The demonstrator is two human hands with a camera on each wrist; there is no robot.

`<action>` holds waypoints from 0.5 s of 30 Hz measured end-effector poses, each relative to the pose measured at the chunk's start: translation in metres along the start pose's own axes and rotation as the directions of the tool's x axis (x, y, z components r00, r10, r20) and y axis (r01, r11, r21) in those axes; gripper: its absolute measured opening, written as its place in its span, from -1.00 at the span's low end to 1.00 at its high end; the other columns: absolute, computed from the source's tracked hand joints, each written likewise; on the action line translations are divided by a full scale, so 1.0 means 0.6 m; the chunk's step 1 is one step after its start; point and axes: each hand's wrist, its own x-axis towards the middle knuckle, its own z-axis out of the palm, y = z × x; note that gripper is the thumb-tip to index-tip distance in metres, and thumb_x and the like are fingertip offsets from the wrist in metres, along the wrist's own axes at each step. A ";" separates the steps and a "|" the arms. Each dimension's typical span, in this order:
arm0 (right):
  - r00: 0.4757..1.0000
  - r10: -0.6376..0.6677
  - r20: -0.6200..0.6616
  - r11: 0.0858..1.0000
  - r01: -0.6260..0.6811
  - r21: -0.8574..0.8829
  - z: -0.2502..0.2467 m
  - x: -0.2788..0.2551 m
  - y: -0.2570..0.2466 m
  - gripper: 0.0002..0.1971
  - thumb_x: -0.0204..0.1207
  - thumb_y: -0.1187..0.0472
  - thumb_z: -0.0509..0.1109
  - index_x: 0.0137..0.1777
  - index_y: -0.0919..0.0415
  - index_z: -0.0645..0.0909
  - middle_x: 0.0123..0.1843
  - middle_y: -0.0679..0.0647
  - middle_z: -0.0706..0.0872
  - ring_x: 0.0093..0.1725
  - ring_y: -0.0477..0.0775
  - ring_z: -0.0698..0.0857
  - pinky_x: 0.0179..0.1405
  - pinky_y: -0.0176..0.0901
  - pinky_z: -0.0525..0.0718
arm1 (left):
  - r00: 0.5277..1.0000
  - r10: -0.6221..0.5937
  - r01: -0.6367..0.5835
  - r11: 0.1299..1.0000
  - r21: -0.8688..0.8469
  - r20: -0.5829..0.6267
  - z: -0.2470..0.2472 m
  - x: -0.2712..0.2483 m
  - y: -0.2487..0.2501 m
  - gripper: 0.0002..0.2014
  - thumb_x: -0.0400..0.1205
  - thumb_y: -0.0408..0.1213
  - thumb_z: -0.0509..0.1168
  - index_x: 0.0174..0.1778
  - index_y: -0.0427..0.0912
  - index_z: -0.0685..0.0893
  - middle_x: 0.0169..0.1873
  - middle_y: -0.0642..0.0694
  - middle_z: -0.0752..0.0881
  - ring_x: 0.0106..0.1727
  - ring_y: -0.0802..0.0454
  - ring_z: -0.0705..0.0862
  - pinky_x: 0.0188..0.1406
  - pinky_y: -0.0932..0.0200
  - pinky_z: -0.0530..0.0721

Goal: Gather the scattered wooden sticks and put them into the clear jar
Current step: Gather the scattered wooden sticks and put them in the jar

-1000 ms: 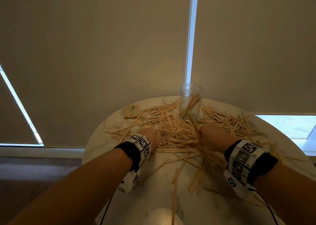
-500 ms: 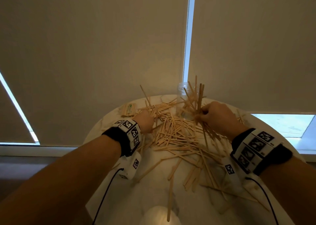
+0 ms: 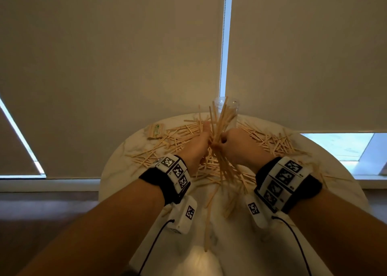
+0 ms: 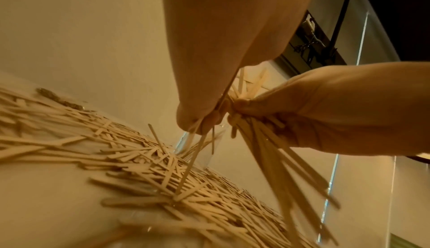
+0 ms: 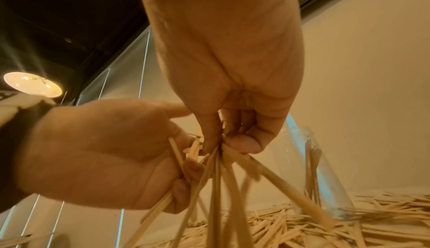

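Both hands meet above the middle of the round table, just in front of the clear jar. My right hand grips a splayed bundle of wooden sticks, whose tops fan out in front of the jar's mouth. My left hand presses against it and pinches a few sticks of its own. In the right wrist view the jar stands upright with a few sticks inside. Many loose sticks lie scattered on the table on both sides of the hands.
A small wrapped packet lies at the far left of the table. Closed roller blinds hang right behind the table's far edge. A single long stick points toward the near edge. Cables trail from both wrist cameras.
My left hand has left the pile on the left and moved right to join my right hand. The right hand with its bundle has drifted slightly toward the jar.
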 end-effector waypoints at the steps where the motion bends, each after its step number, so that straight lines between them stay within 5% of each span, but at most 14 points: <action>1: 1.000 -0.021 -0.006 0.999 0.021 -0.040 0.004 -0.003 -0.004 -0.79 0.64 0.11 0.40 -0.18 0.15 0.75 -0.30 -0.05 0.76 -0.25 -0.05 0.74 -0.20 -0.13 0.71 | 0.999 0.003 -0.002 1.000 -0.009 0.040 0.004 0.000 -0.002 -0.34 0.57 0.49 0.01 -0.06 -0.02 0.72 -0.06 -0.11 0.73 -0.08 0.11 0.63 0.14 0.01 0.60; 3: 0.997 -0.076 -0.022 0.984 0.072 -0.163 0.012 -0.011 -0.014 -0.84 0.67 0.24 0.31 -0.12 0.19 0.67 -0.27 -0.03 0.66 -0.26 -0.03 0.64 -0.21 -0.13 0.60 | 0.998 0.047 -0.046 0.999 -0.012 0.051 0.009 0.004 -0.008 -0.28 0.47 0.52 0.18 0.05 -0.10 0.75 -0.01 -0.18 0.79 -0.14 0.04 0.66 0.01 0.05 0.71; 6: 0.996 -0.088 -0.020 0.972 0.082 -0.220 0.024 -0.012 -0.019 -0.82 0.67 0.29 0.27 0.10 0.29 0.70 -0.11 0.09 0.71 -0.15 0.08 0.67 -0.24 -0.14 0.59 | 0.997 0.070 -0.071 0.997 -0.006 -0.029 0.005 0.021 -0.017 -0.44 0.61 0.27 0.29 0.16 -0.19 0.74 -0.15 -0.19 0.72 -0.32 0.01 0.53 -0.44 0.18 0.44; 10: 0.997 -0.063 0.036 0.972 0.069 -0.226 0.027 -0.015 -0.017 -0.79 0.70 0.19 0.28 0.18 0.19 0.72 -0.12 0.09 0.74 -0.15 0.08 0.72 -0.24 -0.11 0.68 | 0.989 0.090 -0.087 0.996 0.030 -0.114 -0.004 0.035 -0.025 -0.58 0.76 0.05 0.17 0.04 -0.26 0.73 -0.31 -0.13 0.65 -0.41 0.02 0.49 -0.44 0.16 0.41; 13: 0.994 -0.101 0.029 0.978 0.105 -0.181 0.017 -0.025 -0.012 -0.79 0.69 0.15 0.31 0.21 -0.13 0.68 -0.07 0.06 0.77 -0.17 0.01 0.71 -0.18 -0.15 0.71 | 0.977 0.137 -0.129 0.990 0.055 -0.166 -0.019 0.044 -0.033 -0.53 0.78 0.06 0.13 -0.12 -0.25 0.75 -0.33 -0.14 0.71 -0.37 -0.05 0.60 -0.34 0.11 0.55; 15: 0.993 -0.112 -0.024 0.983 0.108 -0.146 0.012 -0.029 -0.003 -0.81 0.63 0.16 0.40 0.18 0.03 0.77 -0.01 0.03 0.80 -0.07 -0.02 0.73 -0.06 -0.17 0.71 | 0.977 0.141 -0.142 0.990 0.004 -0.162 -0.031 0.051 -0.036 -0.49 0.78 0.05 0.11 -0.21 -0.23 0.78 -0.34 -0.20 0.73 -0.27 -0.18 0.67 -0.21 -0.03 0.63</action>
